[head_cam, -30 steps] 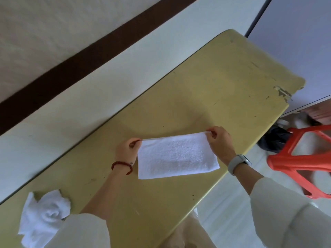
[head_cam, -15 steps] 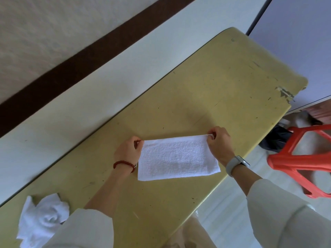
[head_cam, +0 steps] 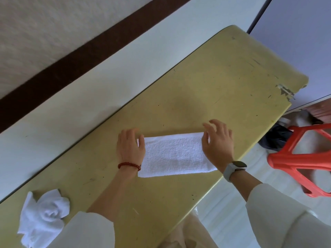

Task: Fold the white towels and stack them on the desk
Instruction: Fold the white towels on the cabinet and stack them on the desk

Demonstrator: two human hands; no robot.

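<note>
towels: 2 – one folded [head_cam: 174,154] mid-frame, one crumpled [head_cam: 43,219] lower left | hands: 2 – left [head_cam: 130,145], right [head_cam: 217,142] | surface [head_cam: 215,83]: 1 | bracelet [head_cam: 129,165]: 1, left wrist | watch [head_cam: 234,169]: 1, right wrist | red stool [head_cam: 302,158]: 1, right edge

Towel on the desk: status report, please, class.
Left hand open, flat on folded towel. Right hand open, fingers spread at its other end. Crumpled towel unfolded, desk otherwise unobstructed.
</note>
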